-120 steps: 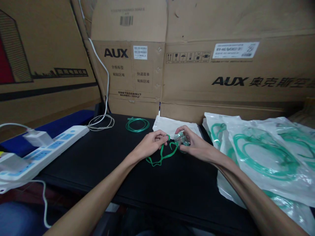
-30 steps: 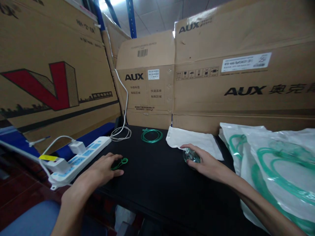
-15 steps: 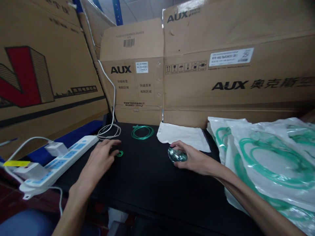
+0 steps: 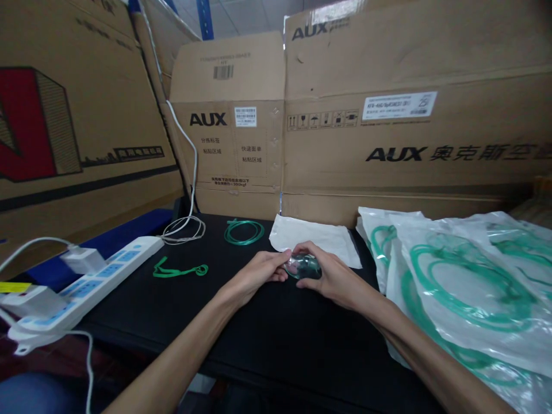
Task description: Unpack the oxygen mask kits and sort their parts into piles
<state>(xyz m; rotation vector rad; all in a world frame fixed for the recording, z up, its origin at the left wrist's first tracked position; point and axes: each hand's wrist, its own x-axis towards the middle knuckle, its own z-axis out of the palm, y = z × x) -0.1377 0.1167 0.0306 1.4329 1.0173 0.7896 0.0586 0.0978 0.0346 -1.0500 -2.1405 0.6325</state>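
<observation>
A clear, green-tinted oxygen mask (image 4: 307,266) is held between both hands above the black tabletop (image 4: 259,339). My right hand (image 4: 330,269) wraps round its right side, thumb below and fingers on top. At its left edge, my left hand (image 4: 269,266) pinches the rim with thumb and fingers. Just behind the hands lies a flat white pouch (image 4: 317,233). A green elastic strap (image 4: 181,269) rests on the table to the left. Farther back sits a coiled green tube (image 4: 244,233).
Several clear-and-white bags with green tubing (image 4: 470,287) are piled at the right. A white power strip (image 4: 92,284) with plugs and cables runs along the left edge. Tall cardboard boxes (image 4: 401,135) wall in the back and left.
My left hand has left the green strap on the table and moved right to grip the mask's left edge. My right hand still holds the mask. The view has shifted slightly.
</observation>
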